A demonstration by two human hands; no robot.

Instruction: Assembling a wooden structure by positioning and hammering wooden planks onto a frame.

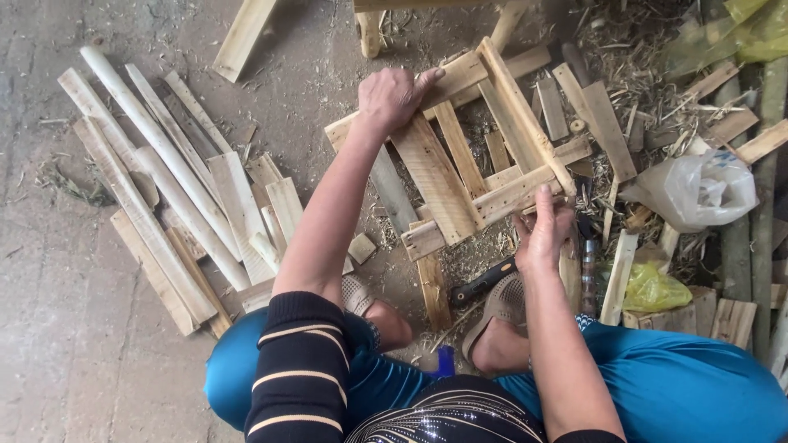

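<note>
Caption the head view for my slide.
Left hand and right hand grip opposite edges of a wooden slat frame beside a pile of wood strips.

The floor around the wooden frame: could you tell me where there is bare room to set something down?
Bare floor lies left of the pile of loose slats, and more between that pile and the wooden frame held by the left hand and right hand. Right of the frame it is crowded: offcuts, shavings, a white plastic bag.
</note>
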